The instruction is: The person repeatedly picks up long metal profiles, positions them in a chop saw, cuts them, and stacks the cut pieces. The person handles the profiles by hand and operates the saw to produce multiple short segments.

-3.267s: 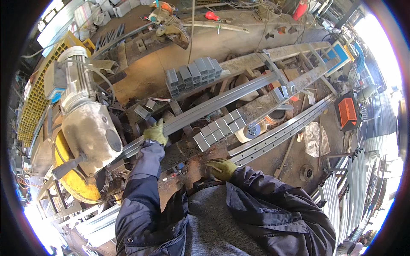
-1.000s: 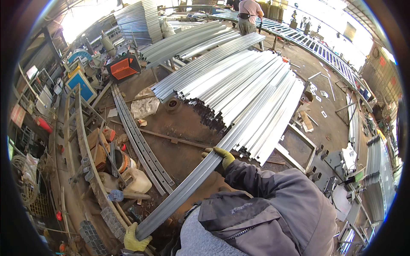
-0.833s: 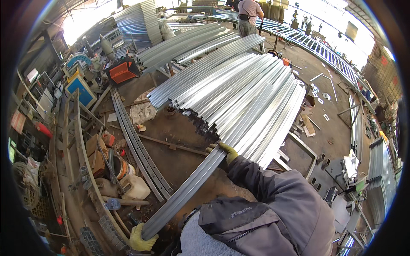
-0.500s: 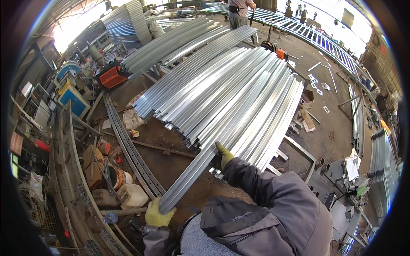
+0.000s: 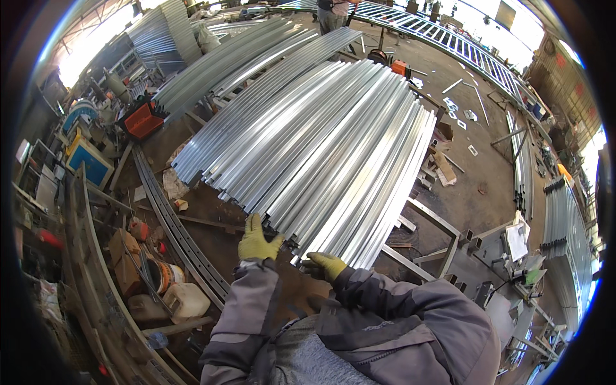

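Observation:
A wide row of long silvery metal profiles (image 5: 327, 147) lies side by side on a rack in front of me, their near ends uneven. My left hand (image 5: 260, 240), in a yellow-green glove, is raised at these near ends. Its fingers are stretched upward and the thumb is apart, with nothing in its grasp. To its right, my right hand (image 5: 326, 264) is at the front ends of the profiles, gloved alike. Its fingers point left and look apart; their undersides are partly hidden. Neither hand visibly grips a profile.
Left of the rack runs a perforated steel rail (image 5: 176, 221), with plastic jugs (image 5: 186, 301) beyond it. An orange-and-black machine (image 5: 142, 119) stands at the far left. A steel frame (image 5: 430, 215) juts out on the right. Another person (image 5: 332, 16) stands at the back.
The profile I held at a slant now lies among the others. My left hand has let go and moved up and right; my right hand has come down toward the near ends. The view has shifted.

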`<state>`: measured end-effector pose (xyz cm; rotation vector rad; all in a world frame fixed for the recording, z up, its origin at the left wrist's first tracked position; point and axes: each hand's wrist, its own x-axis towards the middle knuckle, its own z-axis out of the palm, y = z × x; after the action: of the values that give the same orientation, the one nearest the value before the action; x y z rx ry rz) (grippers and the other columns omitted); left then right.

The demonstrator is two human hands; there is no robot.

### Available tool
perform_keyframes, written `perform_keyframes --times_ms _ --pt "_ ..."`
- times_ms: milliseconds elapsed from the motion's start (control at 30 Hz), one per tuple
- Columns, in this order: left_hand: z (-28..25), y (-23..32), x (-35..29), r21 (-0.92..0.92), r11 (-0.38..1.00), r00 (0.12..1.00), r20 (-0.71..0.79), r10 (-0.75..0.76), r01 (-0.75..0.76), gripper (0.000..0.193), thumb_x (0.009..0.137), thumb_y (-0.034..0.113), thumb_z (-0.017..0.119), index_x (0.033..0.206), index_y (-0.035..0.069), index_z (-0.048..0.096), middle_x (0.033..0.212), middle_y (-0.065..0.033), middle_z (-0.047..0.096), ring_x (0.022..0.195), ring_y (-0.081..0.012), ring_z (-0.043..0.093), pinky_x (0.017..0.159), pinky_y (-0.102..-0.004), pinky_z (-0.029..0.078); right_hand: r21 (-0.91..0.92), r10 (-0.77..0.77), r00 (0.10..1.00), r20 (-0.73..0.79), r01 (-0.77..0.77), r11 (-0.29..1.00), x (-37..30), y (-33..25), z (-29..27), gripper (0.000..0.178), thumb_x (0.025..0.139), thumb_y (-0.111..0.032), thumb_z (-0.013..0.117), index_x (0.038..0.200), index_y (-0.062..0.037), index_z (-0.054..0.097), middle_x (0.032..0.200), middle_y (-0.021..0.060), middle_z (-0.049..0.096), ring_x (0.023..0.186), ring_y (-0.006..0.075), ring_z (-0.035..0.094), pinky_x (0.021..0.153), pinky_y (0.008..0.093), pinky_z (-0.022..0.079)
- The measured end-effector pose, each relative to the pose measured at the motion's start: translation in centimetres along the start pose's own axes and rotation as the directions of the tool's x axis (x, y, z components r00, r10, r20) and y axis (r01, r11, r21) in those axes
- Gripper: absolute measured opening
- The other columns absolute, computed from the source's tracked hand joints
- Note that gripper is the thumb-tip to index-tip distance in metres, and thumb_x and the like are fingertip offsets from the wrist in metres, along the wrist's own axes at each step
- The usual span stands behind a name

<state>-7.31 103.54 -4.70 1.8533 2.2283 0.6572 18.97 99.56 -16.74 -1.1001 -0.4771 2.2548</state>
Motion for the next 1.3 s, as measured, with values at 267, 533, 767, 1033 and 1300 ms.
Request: perform_keyframes --times_ms 267,533,767,1033,1300 --pt "-2.3 -15.1 -26.8 -0.433 0.819 0.911 0.011 -0.413 0.377 0.058 0.105 0.021 0.085 0.156 -0.002 0.074 0.140 -0.0235 0.083 0.116 -0.0326 0.083 0.103 -0.0447 0.065 -0.226 0.171 0.979 0.113 -0.143 0.964 -0.9 5.4 5.3 0.051 0.119 -0.039 0.077 0.161 -0.0112 0.070 0.141 0.0104 0.085 0.123 0.0270 0.083 0.105 0.0448 0.065" --pt "-0.7 -12.4 -59.8 -0.525 0.392 0.407 -0.093 -0.909 0.756 0.065 0.109 0.042 0.081 0.161 0.005 0.073 0.147 -0.0243 0.082 0.126 -0.0337 0.084 0.111 -0.0462 0.066 -0.576 0.480 0.810 0.338 -0.225 0.786 3.3 13.8 12.1 0.047 0.122 -0.033 0.073 0.162 -0.0087 0.069 0.145 0.0167 0.082 0.127 0.0330 0.082 0.105 0.0473 0.067" --pt "6.8 -6.3 -76.1 -0.695 0.051 -0.016 -0.089 -0.996 0.717 0.061 0.108 0.041 0.080 0.158 0.007 0.074 0.143 -0.0209 0.084 0.124 -0.0347 0.084 0.110 -0.0460 0.066 -0.890 0.925 0.041 0.379 0.292 0.351 2.9 31.4 22.4 0.022 0.119 -0.035 0.056 0.126 -0.0147 0.062 0.125 0.0084 0.064 0.114 0.0309 0.062 0.090 0.0463 0.054" --pt "15.6 6.7 -88.4 -0.822 -0.272 -0.622 -0.124 -0.773 0.501 0.066 0.103 0.048 0.080 0.155 0.007 0.074 0.134 -0.0230 0.085 0.129 -0.0412 0.081 0.110 -0.0485 0.064 -0.897 0.998 -0.030 -0.060 0.440 -0.040 -10.0 51.5 29.6 0.064 0.120 -0.045 0.073 0.173 -0.0115 0.056 0.157 0.0127 0.075 0.128 0.0320 0.077 0.101 0.0475 0.063" --pt "30.1 26.5 -78.6 -0.818 -0.566 -0.963 0.226 -0.146 -0.106 0.062 0.100 0.044 0.077 0.151 0.008 0.078 0.141 -0.0258 0.083 0.136 -0.0456 0.077 0.117 -0.0529 0.061 -0.724 0.970 -0.102 -0.221 0.683 -0.093 -24.0 59.7 28.6 0.047 0.120 -0.029 0.075 0.163 -0.0093 0.069 0.143 0.0150 0.084 0.112 0.0249 0.084 0.091 0.0363 0.068"
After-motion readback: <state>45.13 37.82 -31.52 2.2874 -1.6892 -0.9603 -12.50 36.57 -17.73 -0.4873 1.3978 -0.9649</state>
